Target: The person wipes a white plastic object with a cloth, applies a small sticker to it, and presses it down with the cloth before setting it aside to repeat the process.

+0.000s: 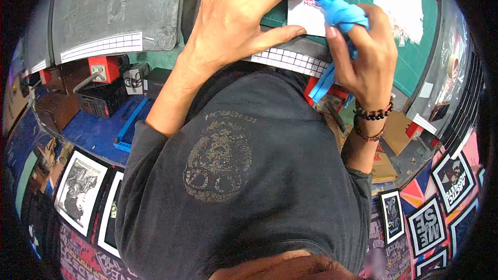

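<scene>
A white printed sheet [306,18] with red lettering lies on a green cutting mat [410,67] near the top. My left hand [233,13] is open over the sheet's left side, its fingers spread and the thumb and a fingertip reaching onto the paper. On the right, my right hand [371,52] is closed around a bunched light-blue cloth [340,10]. One wad of the cloth sits over the sheet's right edge, and a loose tail hangs below the palm. Dark beaded bracelets circle the right wrist.
A heap of white material [402,8] lies on the mat's right part. To the left stands a dark grey board [116,8] with a gridded strip along its edge. Red clamp blocks [104,69] sit below it, and framed prints [80,192] are lower down.
</scene>
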`<act>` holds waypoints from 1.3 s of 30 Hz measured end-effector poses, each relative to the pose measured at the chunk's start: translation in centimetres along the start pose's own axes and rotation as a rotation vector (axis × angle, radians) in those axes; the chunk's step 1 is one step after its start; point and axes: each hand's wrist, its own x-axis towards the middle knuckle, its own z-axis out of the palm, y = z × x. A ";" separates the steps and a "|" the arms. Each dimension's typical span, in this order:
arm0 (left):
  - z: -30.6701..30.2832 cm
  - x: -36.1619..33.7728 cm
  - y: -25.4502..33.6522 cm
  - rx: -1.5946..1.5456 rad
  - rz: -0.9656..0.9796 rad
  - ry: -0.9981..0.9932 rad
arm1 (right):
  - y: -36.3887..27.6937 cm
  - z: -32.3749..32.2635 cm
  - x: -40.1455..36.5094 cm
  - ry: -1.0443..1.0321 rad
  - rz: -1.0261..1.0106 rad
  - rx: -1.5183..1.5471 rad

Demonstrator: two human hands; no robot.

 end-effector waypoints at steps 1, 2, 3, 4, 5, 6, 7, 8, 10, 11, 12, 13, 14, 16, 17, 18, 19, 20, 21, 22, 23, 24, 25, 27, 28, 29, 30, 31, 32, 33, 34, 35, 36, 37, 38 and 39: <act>-0.2 0.1 0.2 -0.002 -0.003 0.002 | -0.4 0.2 0.0 -0.024 0.004 -0.029; -0.5 0.1 0.4 0.021 -0.030 -0.034 | -0.6 0.4 0.0 -0.029 0.003 -0.029; -0.6 0.1 0.5 0.043 -0.058 -0.070 | -0.7 0.5 -0.2 -0.042 -0.004 -0.082; -0.6 0.1 0.4 0.041 -0.065 -0.067 | -0.9 0.7 -0.4 -0.057 -0.012 -0.134; -0.4 0.0 0.4 0.077 -0.047 -0.054 | -1.0 0.8 -0.9 -0.045 0.001 -0.132; -0.4 -0.1 0.4 0.113 -0.025 -0.042 | -1.2 0.8 -1.1 -0.052 0.001 -0.131; -0.3 -0.2 0.2 0.109 -0.027 -0.040 | -1.3 0.8 -1.2 -0.035 -0.011 -0.161; -0.3 -0.2 0.1 0.105 -0.040 -0.059 | -1.3 0.8 -1.2 -0.018 -0.023 -0.193; -0.2 -0.1 -0.3 0.096 -0.057 -0.074 | -1.5 1.0 -0.9 -0.021 -0.012 -0.210; -0.3 -0.1 -0.3 0.106 -0.051 -0.085 | -1.4 1.2 -0.6 -0.030 0.000 -0.222; -0.2 -0.2 -0.3 0.115 -0.047 -0.099 | -1.5 1.3 -0.5 -0.040 0.013 -0.232; -0.1 -0.4 -0.4 0.109 -0.053 -0.103 | -1.7 1.3 -0.7 -0.048 0.016 -0.230; 0.1 -0.5 -0.5 0.111 -0.045 -0.086 | -1.9 1.2 -0.8 -0.057 0.017 -0.233; -0.1 -0.4 -0.4 0.115 -0.032 -0.068 | -2.5 0.9 -1.0 -0.060 0.020 -0.237; -0.4 -0.3 -0.2 0.129 -0.033 -0.084 | -2.8 0.6 -1.3 -0.087 0.036 -0.227; -0.5 -0.2 0.0 0.143 -0.033 -0.099 | -3.1 0.3 -1.5 -0.113 0.052 -0.219; -0.5 -0.2 -0.1 0.141 -0.031 -0.095 | -3.3 -0.1 -1.5 -0.139 0.069 -0.202; -0.5 -0.2 -0.1 0.117 -0.056 -0.092 | -3.3 -0.5 -1.6 -0.142 0.067 -0.205; -0.5 -0.2 -0.1 0.094 -0.082 -0.088 | -3.1 -0.9 -1.7 -0.158 0.082 -0.136; -0.5 -0.2 -0.1 0.094 -0.083 -0.084 | -2.7 -1.3 -1.9 -0.174 0.096 -0.066; -0.5 -0.2 -0.1 0.096 -0.082 -0.090 | -1.9 -1.9 -1.9 -0.187 0.112 0.001; -0.5 -0.3 -0.1 0.097 -0.082 -0.099 | -1.1 -2.2 -2.2 -0.154 0.105 -0.013; -0.4 -0.4 -0.2 0.098 -0.083 -0.097 | -1.0 -2.4 -2.1 -0.147 0.134 -0.035; -0.2 -0.6 -0.4 0.102 -0.035 -0.045 | -1.0 -2.6 -1.7 -0.115 0.151 -0.063; -0.2 -0.6 -0.3 0.102 -0.031 -0.044 | -1.1 -2.5 -1.2 -0.112 0.151 -0.065; -0.3 -0.6 -0.3 0.103 -0.048 -0.066 | -1.2 -2.2 -0.7 -0.116 0.092 -0.065; -0.3 -0.5 -0.2 0.104 -0.065 -0.088 | -1.3 -1.8 -0.2 -0.120 0.033 -0.066; -0.4 -0.4 -0.1 0.104 -0.062 -0.085 | -1.3 -1.3 0.0 -0.143 0.035 -0.091; -0.5 -0.3 0.0 0.080 -0.077 -0.079 | -1.4 -0.5 0.2 -0.136 0.034 -0.089; -0.5 -0.2 0.0 0.056 -0.094 -0.075 | -1.4 -0.1 0.1 -0.135 0.039 -0.104; -0.3 -0.4 -0.1 0.056 -0.101 -0.073 | -1.4 0.2 0.0 -0.138 0.044 -0.117; -0.1 -0.6 -0.3 0.082 -0.081 -0.065 | -1.5 0.2 -0.1 -0.142 0.037 -0.113; 0.0 -0.6 -0.4 0.108 -0.060 -0.059 | -1.7 0.1 -0.4 -0.130 0.024 -0.128; -0.3 -0.5 -0.2 0.110 -0.062 -0.059 | -1.9 0.0 -0.4 -0.115 0.015 -0.143; -0.9 -0.1 0.4 0.133 -0.080 -0.097 | -1.9 0.1 0.0 -0.112 0.014 -0.144; -1.1 0.1 0.7 0.152 -0.097 -0.135 | -2.0 0.0 0.4 -0.117 0.016 -0.176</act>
